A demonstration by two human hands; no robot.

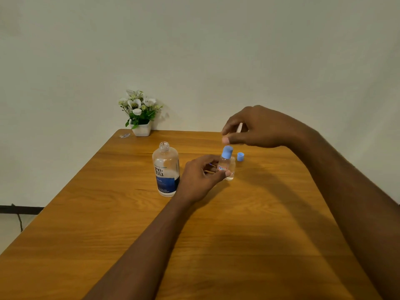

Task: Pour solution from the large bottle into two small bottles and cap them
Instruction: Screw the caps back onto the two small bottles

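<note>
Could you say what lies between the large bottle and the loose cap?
Head view: the left hand holding the capped small bottle, a second small bottle beside it.

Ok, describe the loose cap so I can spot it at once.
On the wooden table, look right of the large open bottle to the two small bottles. Just right of them a small blue cap sits alone on the wood; the other blue cap is on the bottle the left hand holds.

The big bottle (165,169) left of the left hand (199,176) is clear with a blue label. The small bottle (224,164) in that hand has a light blue top (227,151) and a red label. The loose cap (240,156) under the right hand (257,128) is blue.
</note>
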